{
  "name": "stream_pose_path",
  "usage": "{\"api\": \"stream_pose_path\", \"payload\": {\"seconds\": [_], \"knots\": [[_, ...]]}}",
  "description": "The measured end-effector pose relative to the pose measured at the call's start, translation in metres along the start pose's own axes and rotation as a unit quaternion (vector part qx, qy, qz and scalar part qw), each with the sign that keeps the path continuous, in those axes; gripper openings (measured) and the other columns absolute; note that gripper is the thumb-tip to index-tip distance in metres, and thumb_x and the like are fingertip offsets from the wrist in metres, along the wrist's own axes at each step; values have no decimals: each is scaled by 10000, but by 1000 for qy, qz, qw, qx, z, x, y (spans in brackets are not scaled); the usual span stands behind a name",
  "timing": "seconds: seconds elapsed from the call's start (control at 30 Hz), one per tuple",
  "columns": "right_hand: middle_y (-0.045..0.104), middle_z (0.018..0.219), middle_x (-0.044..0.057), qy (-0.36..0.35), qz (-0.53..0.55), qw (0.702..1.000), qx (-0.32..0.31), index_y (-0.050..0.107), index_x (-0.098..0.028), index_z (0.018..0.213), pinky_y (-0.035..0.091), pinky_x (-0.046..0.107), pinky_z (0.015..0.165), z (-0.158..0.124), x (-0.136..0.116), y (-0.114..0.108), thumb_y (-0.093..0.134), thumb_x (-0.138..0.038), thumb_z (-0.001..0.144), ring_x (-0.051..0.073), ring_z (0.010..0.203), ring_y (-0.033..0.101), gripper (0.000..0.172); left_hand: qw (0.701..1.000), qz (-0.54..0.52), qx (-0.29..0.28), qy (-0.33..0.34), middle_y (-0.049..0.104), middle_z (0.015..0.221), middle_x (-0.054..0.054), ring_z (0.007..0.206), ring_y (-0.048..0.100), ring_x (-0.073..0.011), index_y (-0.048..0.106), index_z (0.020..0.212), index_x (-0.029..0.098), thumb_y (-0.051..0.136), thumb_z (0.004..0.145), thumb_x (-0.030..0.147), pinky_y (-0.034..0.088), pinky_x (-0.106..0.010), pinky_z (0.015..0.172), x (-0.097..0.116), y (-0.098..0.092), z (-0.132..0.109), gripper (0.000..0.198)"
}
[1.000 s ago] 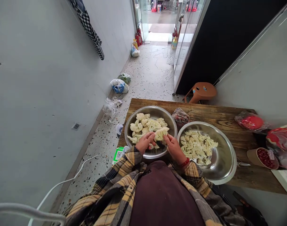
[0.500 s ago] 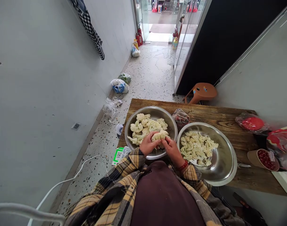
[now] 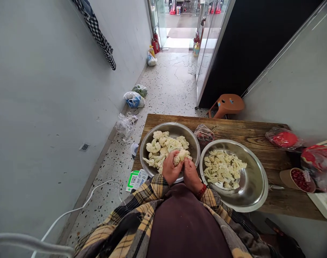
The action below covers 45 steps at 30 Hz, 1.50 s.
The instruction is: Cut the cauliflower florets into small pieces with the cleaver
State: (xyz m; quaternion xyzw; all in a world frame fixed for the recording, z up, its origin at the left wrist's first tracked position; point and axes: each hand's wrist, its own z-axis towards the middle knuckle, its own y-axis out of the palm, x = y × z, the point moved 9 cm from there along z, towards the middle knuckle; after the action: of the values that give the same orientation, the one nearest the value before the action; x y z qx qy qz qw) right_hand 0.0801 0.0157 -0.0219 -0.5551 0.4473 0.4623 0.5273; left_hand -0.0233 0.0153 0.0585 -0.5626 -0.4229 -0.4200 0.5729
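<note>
My left hand (image 3: 170,170) and my right hand (image 3: 190,174) are side by side over the near rim of the left steel bowl (image 3: 147,142). Together they grip one cauliflower floret (image 3: 181,156), fingers closed round its stem end. The left bowl holds several large cauliflower pieces (image 3: 163,146). The right steel bowl (image 3: 256,190) holds several smaller broken cauliflower bits (image 3: 222,167). A red bead bracelet sits on my right wrist.
Both bowls stand on a wooden table (image 3: 249,132). A clear bag (image 3: 204,133) lies behind them; red bagged items (image 3: 284,138) and a cup of red pieces (image 3: 297,179) are at the right. An orange stool (image 3: 226,104) and plastic bags (image 3: 133,99) are on the floor.
My hands have drawn closer together and nearer my body, closing round the floret, which was held higher and more spread out a second ago. The camera shifted slightly.
</note>
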Motion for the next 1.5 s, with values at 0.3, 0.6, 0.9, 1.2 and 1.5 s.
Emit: {"api": "stream_pose_path", "payload": {"seconds": [0.3, 0.6, 0.9, 1.2, 1.5], "knots": [[558, 630, 18, 106, 65, 992, 38, 560, -179, 860, 447, 293, 520, 7, 26, -37, 264, -580, 912, 154, 523, 511, 501, 944, -283, -32, -167, 567, 907, -27, 756, 560, -150, 529, 1070, 185, 726, 671, 324, 510, -288, 643, -42, -16, 15, 466], [625, 1095, 136, -41, -227, 973, 3, 627, -169, 1052, 400, 426, 944, 36, -5, -54, 440, -414, 896, 251, 1067, 545, 345, 915, -357, -33, -186, 559, 888, -16, 814, 536, -143, 547, 1050, 176, 746, 598, 193, 497, -270, 695, -45, -19, 9, 494], [568, 1187, 93, -147, -129, 969, -152, 607, -249, 1167, 483, 369, 878, 6, -81, -15, 544, -325, 878, 226, 1112, 533, 305, 961, -232, -124, -80, 583, 909, -27, 847, 539, -149, 594, 972, 176, 733, 667, 246, 436, -259, 794, -28, -16, 13, 342], [556, 1034, 81, -207, -207, 951, -98, 632, -241, 1046, 461, 383, 895, 1, -98, -28, 556, -268, 871, 226, 1012, 534, 193, 923, -313, -160, -158, 509, 1303, -93, 1058, 561, -220, 525, 1261, 258, 759, 660, 314, 477, -320, 855, -37, -19, 6, 647], [408, 1360, 73, -204, -231, 947, -96, 499, -314, 1298, 440, 382, 961, 1, -94, -28, 471, -216, 904, 205, 1098, 518, 408, 919, -261, -224, -194, 654, 816, -28, 700, 618, -139, 588, 978, 150, 772, 621, 241, 529, -279, 669, -44, 0, -1, 412]]}}
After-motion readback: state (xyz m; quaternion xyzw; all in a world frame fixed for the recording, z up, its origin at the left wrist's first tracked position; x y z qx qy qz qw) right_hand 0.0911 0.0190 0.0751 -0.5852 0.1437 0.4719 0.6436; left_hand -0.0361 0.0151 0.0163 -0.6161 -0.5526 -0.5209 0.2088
